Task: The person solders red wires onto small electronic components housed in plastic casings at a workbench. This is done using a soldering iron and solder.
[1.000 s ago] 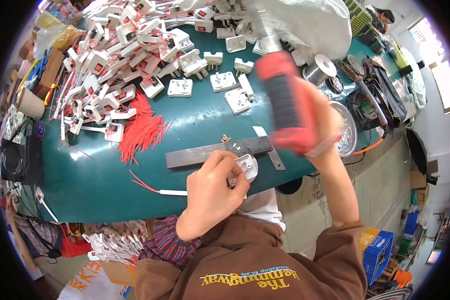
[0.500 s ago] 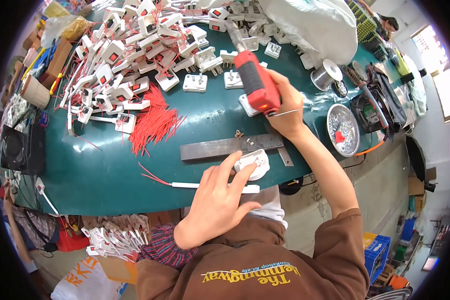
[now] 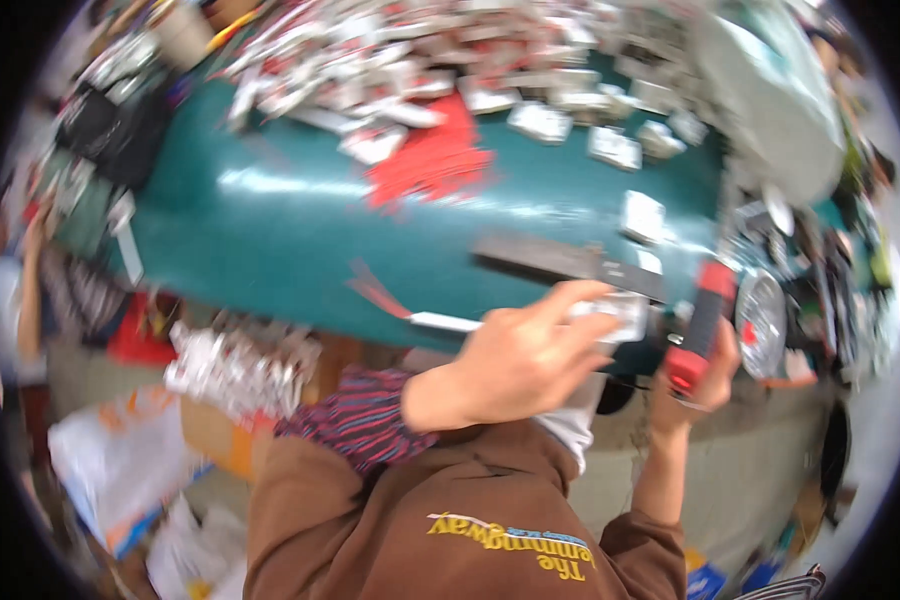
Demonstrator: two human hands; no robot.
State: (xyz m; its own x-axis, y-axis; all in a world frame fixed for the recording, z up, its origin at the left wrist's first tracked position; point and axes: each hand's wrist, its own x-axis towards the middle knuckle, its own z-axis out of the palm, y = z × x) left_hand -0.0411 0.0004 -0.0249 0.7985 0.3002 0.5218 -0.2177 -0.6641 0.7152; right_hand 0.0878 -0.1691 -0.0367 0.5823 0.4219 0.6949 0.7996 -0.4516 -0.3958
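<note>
This is a workshop, shown by its green workbench (image 3: 300, 230), heaped white plugs (image 3: 370, 70), red wires (image 3: 430, 160) and red-and-black tool (image 3: 703, 325)

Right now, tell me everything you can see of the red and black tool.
The tool has red ends and a black middle, looking like plastic. It sits in the right grip, slightly slanted, its far end leaning right, just left of the round dish. Blur hides finer detail, and no tip can be made out.

Right hand (image 3: 718, 376) grips a red-and-black tool (image 3: 703, 325); left hand (image 3: 530, 350) overlaps a white casing (image 3: 627, 316). Red wires (image 3: 425, 160) lie on the table (image 3: 300, 230).
</note>
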